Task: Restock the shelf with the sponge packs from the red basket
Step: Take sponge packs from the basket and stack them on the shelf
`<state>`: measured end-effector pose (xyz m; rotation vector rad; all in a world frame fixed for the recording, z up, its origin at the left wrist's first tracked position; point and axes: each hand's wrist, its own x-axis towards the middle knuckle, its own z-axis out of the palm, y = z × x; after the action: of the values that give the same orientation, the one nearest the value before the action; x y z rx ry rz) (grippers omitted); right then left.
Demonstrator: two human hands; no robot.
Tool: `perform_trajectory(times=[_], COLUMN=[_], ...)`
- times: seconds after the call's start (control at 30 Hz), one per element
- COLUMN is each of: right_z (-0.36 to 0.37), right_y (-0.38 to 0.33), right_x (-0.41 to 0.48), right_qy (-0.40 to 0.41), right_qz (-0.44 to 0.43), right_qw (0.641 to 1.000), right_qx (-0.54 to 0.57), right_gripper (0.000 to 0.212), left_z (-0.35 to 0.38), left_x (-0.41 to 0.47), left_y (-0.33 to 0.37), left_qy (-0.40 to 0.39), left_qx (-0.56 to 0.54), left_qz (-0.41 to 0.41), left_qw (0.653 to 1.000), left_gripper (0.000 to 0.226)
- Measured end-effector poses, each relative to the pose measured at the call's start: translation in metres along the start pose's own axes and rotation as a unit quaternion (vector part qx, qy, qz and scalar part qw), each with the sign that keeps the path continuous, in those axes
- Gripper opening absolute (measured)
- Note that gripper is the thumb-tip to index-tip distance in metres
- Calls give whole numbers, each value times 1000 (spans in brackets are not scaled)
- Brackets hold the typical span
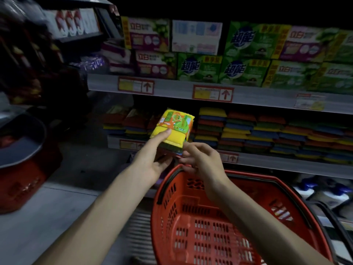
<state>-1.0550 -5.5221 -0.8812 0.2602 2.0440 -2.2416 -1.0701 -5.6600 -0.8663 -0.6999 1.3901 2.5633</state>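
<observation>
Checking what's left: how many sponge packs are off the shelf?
1: a sponge pack in the left hand, above the red basket. The basket shows none; its near end is cropped.

Two hands show, one left hand and one right hand, with one yellow sponge pack, one red basket, one red crate, four red-framed arrow tags on the shelf edges and three green boxes with blue script.

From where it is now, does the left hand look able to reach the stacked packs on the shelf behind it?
Probably yes. The left hand, gripping a sponge pack, is right in front of the stacked packs, and nothing shows between them. The red basket sits lower, out of the way.
</observation>
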Motion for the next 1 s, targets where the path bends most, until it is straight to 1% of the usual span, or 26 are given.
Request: perform_trajectory(times=[0.1, 0.2, 0.3, 0.4, 0.47, 0.57, 0.73, 0.8, 0.87, 0.93, 1.0], right_z=[11, 18, 23, 27, 28, 25, 21, 20, 19, 18, 18], right_y=[5, 8, 9, 6, 5, 6, 6, 5, 4, 4, 3], right_x=[3, 7, 15, 18, 21, 29, 40, 43, 44, 45, 45], right_qy=[16, 28, 33, 28, 24, 30, 44, 48, 52, 58, 62], right_qz=[-11, -40, -77, -88, -92, -94, -96, -99, -100, -105, -117], right_qw=[1000, 999, 996, 995, 994, 994, 992, 991, 990, 987, 983], right_qx=[22, 5, -36, -46, -46, -39, -70, -74, -87, -104, -125], right_gripper=[19, 32, 44, 55, 53, 52, 46, 55, 57, 65, 68], left_z=[-1, 1, 5, 10, 15, 23, 37, 41, 43, 45, 47], left_x=[11, 26, 40, 49, 54, 60, 64, 64, 65, 67, 68], left_y=[4, 4, 4, 6, 6, 3, -4, -6, -9, -11, -11], left_qy=[-7, 5, 9, 19, 31, 44, 54, 65, 75, 80, 85], left_qx=[-20, -20, -11, -31, -42, -45, -35, -18, 3, 8, 6], left_qz=[8, 15, 14, 21, 29, 38, 40, 42, 50, 54, 55], left_qw=[1000, 1000, 1000, 999, 998, 997, 997, 997, 996, 995, 995], left_gripper=[22, 26, 33, 41, 48, 51, 58, 57, 55, 51, 37])
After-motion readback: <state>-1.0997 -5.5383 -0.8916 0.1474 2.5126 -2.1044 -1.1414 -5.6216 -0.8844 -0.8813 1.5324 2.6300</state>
